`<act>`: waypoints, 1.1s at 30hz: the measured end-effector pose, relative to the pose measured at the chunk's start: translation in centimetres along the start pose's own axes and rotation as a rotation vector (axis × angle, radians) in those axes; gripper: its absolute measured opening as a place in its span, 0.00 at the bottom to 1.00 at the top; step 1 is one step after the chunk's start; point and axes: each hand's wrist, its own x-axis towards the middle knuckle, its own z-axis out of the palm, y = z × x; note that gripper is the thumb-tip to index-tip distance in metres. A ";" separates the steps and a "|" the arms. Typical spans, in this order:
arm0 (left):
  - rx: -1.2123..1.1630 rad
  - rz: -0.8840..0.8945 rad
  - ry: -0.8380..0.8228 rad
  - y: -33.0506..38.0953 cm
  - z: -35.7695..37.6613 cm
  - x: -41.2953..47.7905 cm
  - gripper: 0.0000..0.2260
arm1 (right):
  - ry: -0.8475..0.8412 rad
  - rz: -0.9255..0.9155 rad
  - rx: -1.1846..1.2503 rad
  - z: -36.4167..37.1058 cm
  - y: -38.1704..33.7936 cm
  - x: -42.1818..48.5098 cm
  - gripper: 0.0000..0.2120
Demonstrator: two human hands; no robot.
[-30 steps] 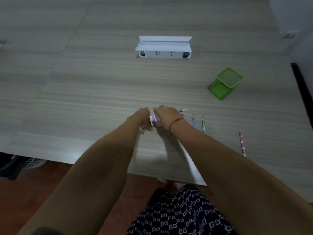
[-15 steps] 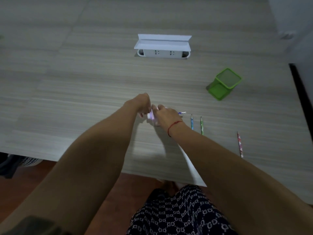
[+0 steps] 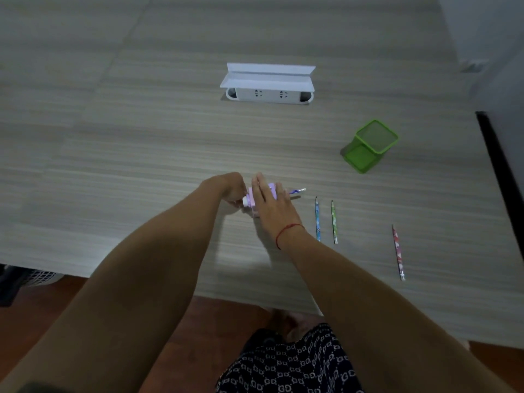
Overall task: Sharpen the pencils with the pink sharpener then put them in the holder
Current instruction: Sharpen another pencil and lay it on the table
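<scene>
Flattening out from the curled grip of a second ago, the right hand [image 3: 270,204] now lies across the top of the pink plastic sharpener [image 3: 250,197], its fingers straight and pressing down. The left hand [image 3: 231,188] sits lower than before at the sharpener's left end, fingers curled tight against it. The sharpener stands on the grey wood-grain tabletop [image 3: 141,154] near its front edge, with a purple patterned pencil [image 3: 297,190] sticking out of its right side. Just to the right lie a blue patterned pencil [image 3: 317,219] and a green patterned pencil [image 3: 334,222], side by side but apart; a red patterned pencil [image 3: 397,252] lies further right. A green square mesh holder [image 3: 370,146] stands beyond them, and a white socket box with a raised lid [image 3: 268,83] sits at the far centre.
</scene>
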 end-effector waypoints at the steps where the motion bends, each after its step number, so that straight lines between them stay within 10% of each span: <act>1: 0.033 -0.001 0.018 0.0 -0.1 -0.4 0.06 | 0.016 -0.014 -0.001 -0.1 0.1 -0.1 0.36; 21: -0.012 0.112 0.226 -1.3 0.4 3.0 0.06 | 0.041 0.128 0.333 -2.0 0.5 -0.8 0.29; 33: 0.028 0.175 0.273 -1.5 -0.1 3.0 0.10 | 0.157 0.017 0.030 -2.7 0.2 -0.6 0.36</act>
